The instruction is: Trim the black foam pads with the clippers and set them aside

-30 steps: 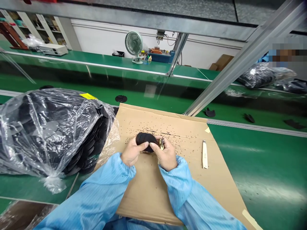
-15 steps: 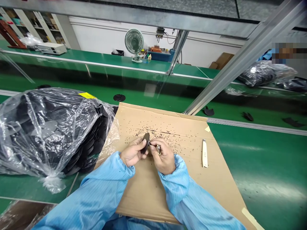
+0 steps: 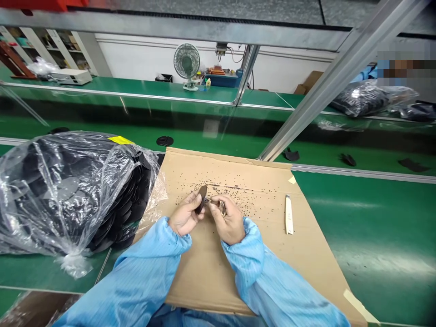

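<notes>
Above the cardboard sheet [image 3: 204, 272], my left hand [image 3: 184, 218] pinches a thin black disc [image 3: 202, 199] on edge between thumb and fingers. My right hand [image 3: 230, 222] is closed around a small shiny metal tool [image 3: 222, 208]; its exact kind is mostly hidden by the fingers. The tool's thin tip meets the disc's right-hand face or sits very close to it. Many tiny black bits [image 3: 235, 187] lie scattered over the cardboard beyond both hands. To the right of them lies a slim white tool [image 3: 289, 215] resembling a cutter knife.
A large clear plastic bag [image 3: 68, 177] filled with black discs bulges at left. A metal post [image 3: 306, 95] slants up at right. Loose black pieces [image 3: 291, 154] lie on the green bench [image 3: 374, 218]. A fan [image 3: 186, 63] stands at the back, and a person's blue sleeve [image 3: 366, 72] shows far right.
The view has shifted slightly, and a red object has come in at top left. Both hands keep their grips on the disc and the metal tool, with the disc tilted a little more.
</notes>
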{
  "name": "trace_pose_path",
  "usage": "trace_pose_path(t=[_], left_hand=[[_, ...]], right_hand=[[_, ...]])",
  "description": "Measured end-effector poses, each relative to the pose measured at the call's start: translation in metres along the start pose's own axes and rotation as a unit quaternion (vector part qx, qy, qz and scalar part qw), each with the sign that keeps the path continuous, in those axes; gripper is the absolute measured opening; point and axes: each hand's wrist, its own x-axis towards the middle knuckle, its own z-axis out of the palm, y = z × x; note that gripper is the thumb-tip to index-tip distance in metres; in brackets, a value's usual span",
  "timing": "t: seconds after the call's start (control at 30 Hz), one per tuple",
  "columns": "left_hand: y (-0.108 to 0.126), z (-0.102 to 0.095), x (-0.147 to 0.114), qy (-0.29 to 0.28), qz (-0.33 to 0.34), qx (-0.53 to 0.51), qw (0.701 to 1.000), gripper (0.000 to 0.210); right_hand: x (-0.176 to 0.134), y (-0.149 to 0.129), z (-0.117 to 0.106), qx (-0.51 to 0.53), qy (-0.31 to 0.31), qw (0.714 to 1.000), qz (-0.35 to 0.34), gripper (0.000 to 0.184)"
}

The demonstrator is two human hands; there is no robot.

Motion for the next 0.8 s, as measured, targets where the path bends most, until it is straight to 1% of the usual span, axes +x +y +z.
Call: trace_pose_path(t=[0.1,0.13,0.2,0.27,0.33,0.37,0.4,0.47,0.53,0.67,0.8], left_hand=[[0.004,-0.001,0.001,0.042,0.016,-0.035,0.998,0.037],[0.005,-0.002,0.002,0.050,0.021,-0.041,0.998,0.036],[0.007,-0.003,0.003,0.060,0.035,-0.045,0.997,0.038],[0.007,-0.004,0.006,0.069,0.059,-0.040,0.995,0.041],[0.007,-0.004,0.007,0.076,0.088,-0.023,0.993,0.042],[0.007,-0.004,0.007,0.078,0.100,-0.012,0.992,0.041],[0.006,-0.003,0.007,0.080,0.108,-0.001,0.991,0.041],[0.006,-0.002,0.007,0.081,0.111,0.023,0.990,0.043],[0.005,-0.001,0.006,0.073,0.109,0.048,0.990,0.045],[0.003,-0.001,0.004,0.049,0.101,0.091,0.990,0.049],[0.002,-0.001,0.004,0.041,0.095,0.105,0.989,0.051]], right_hand=[[-0.003,0.009,0.003,0.021,0.041,0.994,0.097,0.016],[-0.003,0.011,0.003,0.022,0.042,0.992,0.116,0.020],[-0.003,0.013,0.003,0.014,0.023,0.992,0.126,0.027],[-0.002,0.011,0.001,0.001,-0.017,0.994,0.111,0.031],[-0.001,0.007,0.000,-0.012,-0.064,0.994,0.087,0.024],[0.000,0.006,-0.001,-0.025,-0.077,0.994,0.073,0.019],[0.000,0.004,-0.002,-0.044,-0.083,0.994,0.056,0.017],[0.001,0.002,-0.004,-0.105,-0.071,0.992,0.020,0.019],[0.002,0.003,-0.005,-0.180,-0.059,0.982,-0.006,0.019],[0.003,0.008,-0.009,-0.293,-0.077,0.953,-0.009,0.017],[0.003,0.009,-0.010,-0.335,-0.099,0.937,-0.009,0.015]])
